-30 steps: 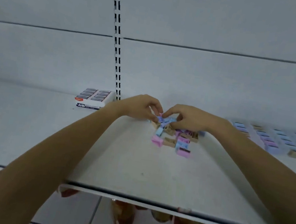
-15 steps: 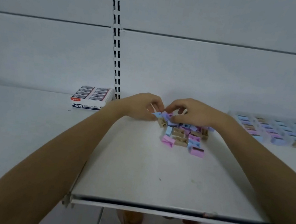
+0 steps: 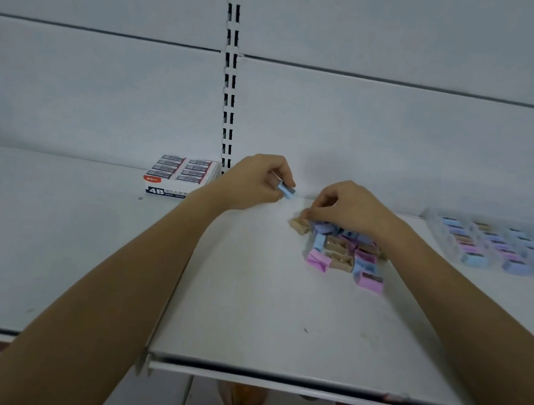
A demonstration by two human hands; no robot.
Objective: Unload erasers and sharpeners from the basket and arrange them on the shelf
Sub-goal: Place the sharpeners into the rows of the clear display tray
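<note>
Left hand (image 3: 254,185): pinching one blue sharpener (image 3: 286,190) just above the shelf (image 3: 241,320), long axis roughly left to right, slightly tilted
Right hand (image 3: 351,208): curled over the pile's far-left edge, fingertips at a tan sharpener (image 3: 300,224); gripped or only touched, cannot tell
Pile (image 3: 344,255): loose on the shelf, just right of the left hand, partly under the right, so nearer the right
Count: one sharpener held; roughly a dozen piled, some hidden; one eraser box (image 3: 179,177); one tray (image 3: 508,248) of sorted sharpeners far right
Basket: not in view

White wall panels (image 3: 102,91) — slotted upright (image 3: 227,99); dim light.
</note>
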